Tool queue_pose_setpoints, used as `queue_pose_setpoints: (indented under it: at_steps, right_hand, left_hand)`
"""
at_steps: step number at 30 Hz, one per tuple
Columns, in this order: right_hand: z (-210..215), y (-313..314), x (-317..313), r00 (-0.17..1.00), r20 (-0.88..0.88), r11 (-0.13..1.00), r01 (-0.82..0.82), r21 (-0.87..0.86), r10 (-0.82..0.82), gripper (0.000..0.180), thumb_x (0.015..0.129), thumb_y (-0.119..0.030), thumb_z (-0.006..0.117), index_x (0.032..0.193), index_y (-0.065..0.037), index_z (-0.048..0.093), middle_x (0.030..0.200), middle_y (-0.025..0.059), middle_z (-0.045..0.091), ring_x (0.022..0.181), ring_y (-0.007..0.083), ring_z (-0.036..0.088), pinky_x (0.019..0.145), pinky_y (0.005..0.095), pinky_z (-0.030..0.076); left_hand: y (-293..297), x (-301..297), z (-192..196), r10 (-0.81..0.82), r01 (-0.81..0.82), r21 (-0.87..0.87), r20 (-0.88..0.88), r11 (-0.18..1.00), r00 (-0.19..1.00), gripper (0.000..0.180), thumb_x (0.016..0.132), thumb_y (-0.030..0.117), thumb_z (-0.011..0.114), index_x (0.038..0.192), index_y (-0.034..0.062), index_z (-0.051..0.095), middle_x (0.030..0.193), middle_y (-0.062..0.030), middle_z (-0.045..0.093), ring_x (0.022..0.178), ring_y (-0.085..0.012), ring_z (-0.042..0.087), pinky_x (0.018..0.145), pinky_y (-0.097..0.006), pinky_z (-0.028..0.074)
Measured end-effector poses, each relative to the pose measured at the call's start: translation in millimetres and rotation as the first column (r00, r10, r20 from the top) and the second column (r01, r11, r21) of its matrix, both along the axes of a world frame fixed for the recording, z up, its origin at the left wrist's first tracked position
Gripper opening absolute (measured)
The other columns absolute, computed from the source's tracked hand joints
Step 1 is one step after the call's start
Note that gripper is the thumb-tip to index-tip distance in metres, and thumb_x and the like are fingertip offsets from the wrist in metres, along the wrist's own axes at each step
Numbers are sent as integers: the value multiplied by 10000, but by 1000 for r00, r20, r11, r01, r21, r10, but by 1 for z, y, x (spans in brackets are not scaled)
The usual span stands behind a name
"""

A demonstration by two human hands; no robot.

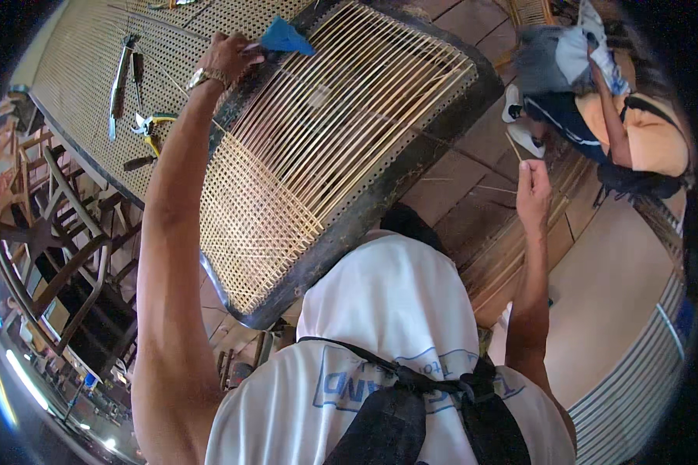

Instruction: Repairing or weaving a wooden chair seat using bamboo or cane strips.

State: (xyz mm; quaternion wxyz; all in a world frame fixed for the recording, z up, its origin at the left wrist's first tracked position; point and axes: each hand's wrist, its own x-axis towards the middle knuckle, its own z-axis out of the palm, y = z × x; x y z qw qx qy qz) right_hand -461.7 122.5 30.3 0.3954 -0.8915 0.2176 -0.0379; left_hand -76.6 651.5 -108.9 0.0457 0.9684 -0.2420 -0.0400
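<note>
In front of me a dark frame (411, 167) with small holes along its edge holds cane. Parallel cane strands (341, 101) span its far part, and a tighter cane weave (248, 221) fills the near left part. My left hand (229, 63) is over the frame's far left edge, fingers bent together; what they grip, if anything, I cannot make out. Beside its fingertips lies a blue piece (285, 37), perhaps cloth. Out to the right of the frame, my right hand (533, 190) pinches a thin cane strip (513, 146) between thumb and fingers.
Under the tools at the left stretches a finished mesh panel (77, 81). On it rest yellow-handled pliers (153, 124), a long knife-like tool (119, 89) and slim dark-handled tools (137, 74). Wooden chair frames (62, 240) crowd the left. Another person (605, 116) is at the far right.
</note>
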Motion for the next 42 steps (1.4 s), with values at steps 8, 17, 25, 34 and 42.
queue_pose_setpoints:
  at_steps: [8,17,25,34,42]
  right_hand:
    - [-25,-47,-14,995,-19,990,94,-102,-96,203,1004,-227,516,975,-27,532,730,10,493,651,96,447,580,291,386]
    - [-44,-142,-130,962,97,778,264,-570,-255,201,990,-223,533,1024,-29,572,819,51,552,733,146,520,662,317,432]
    - [-32,-6,-148,939,-167,941,320,111,-300,165,929,-189,648,1033,-61,634,824,-31,586,723,64,511,644,221,434]
    - [34,206,-36,992,-18,960,-117,256,126,96,938,-135,625,967,-44,627,784,-49,562,684,41,465,605,208,397]
    - [-57,111,-140,993,-65,996,94,-4,-94,218,929,-234,628,976,-21,632,828,23,622,759,119,554,709,286,459]
  left_hand:
    - [-62,16,25,313,-313,-1,-13,950,950,721,681,671,733,1246,240,615,1315,-175,492,1096,-404,592,871,-524,510]
    - [-55,-51,70,316,-279,-249,121,927,941,672,817,486,710,1359,175,462,1251,-212,526,931,-381,655,652,-493,549]
    - [-35,-239,107,19,-348,-494,-555,797,831,252,865,276,715,1045,100,706,921,-89,735,737,-177,683,654,-322,538]
    - [-83,-300,142,-268,299,-203,166,932,949,227,881,263,594,1047,109,601,954,-68,614,859,-239,582,767,-367,462]
    - [-89,-306,184,-396,562,-175,544,809,739,335,771,271,622,1062,103,619,1005,-28,625,997,-199,541,801,-326,436]
